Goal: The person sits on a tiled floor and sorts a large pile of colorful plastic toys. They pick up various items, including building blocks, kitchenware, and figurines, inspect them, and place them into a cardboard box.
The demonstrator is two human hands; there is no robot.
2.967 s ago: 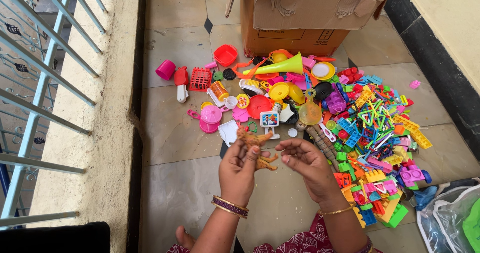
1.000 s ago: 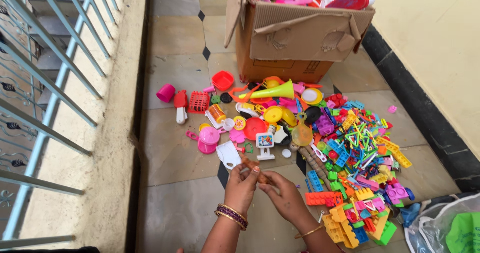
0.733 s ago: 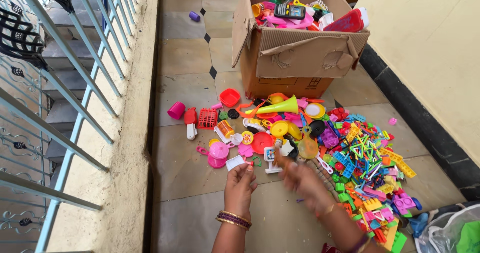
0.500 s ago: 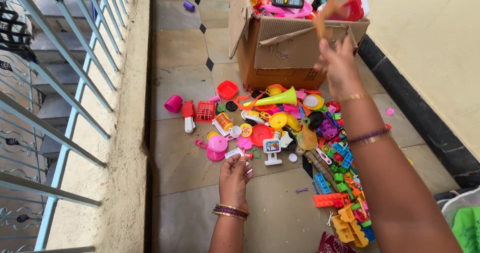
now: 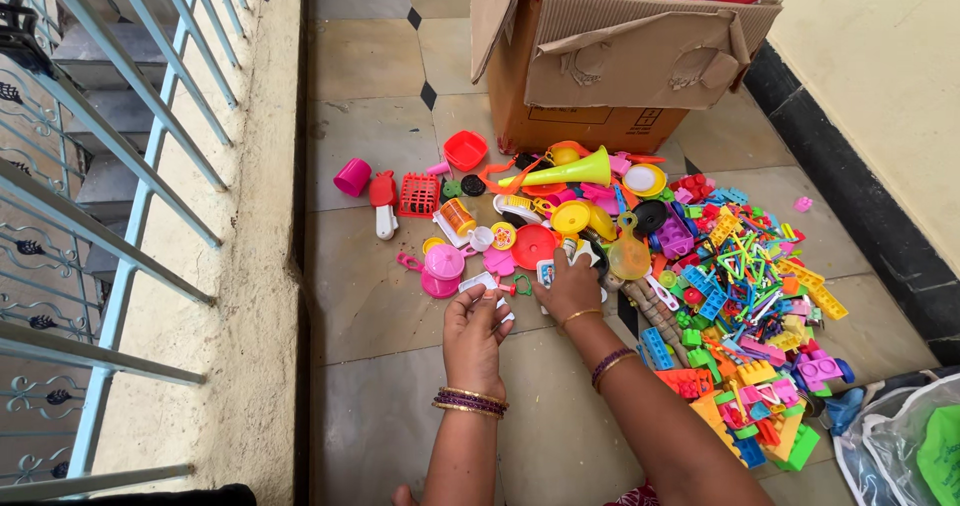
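My left hand (image 5: 475, 328) hovers low over the tiled floor, fingers curled at the edge of a small flat white piece (image 5: 478, 283); whether it grips anything is hidden. My right hand (image 5: 568, 284) reaches forward into the toy pile and closes over a small white toy with a blue picture panel (image 5: 546, 270). Around both hands lie a pink toy pot (image 5: 441, 269), a red plate (image 5: 534, 245) and a yellow-green horn (image 5: 566, 173). No brown animal figure is in either hand.
An open cardboard box (image 5: 600, 66) full of toys stands at the back. Coloured building blocks (image 5: 750, 296) spread to the right, towards a black skirting (image 5: 850, 196). A pink cup (image 5: 352, 177) and a red basket (image 5: 419, 194) lie left. Railing and ledge (image 5: 260, 216) run along the left; a plastic bag (image 5: 900, 436) lies at bottom right.
My right hand lifted the brown animal figure up to the box, let it go, and came back down onto the white picture toy. My left hand stayed low.
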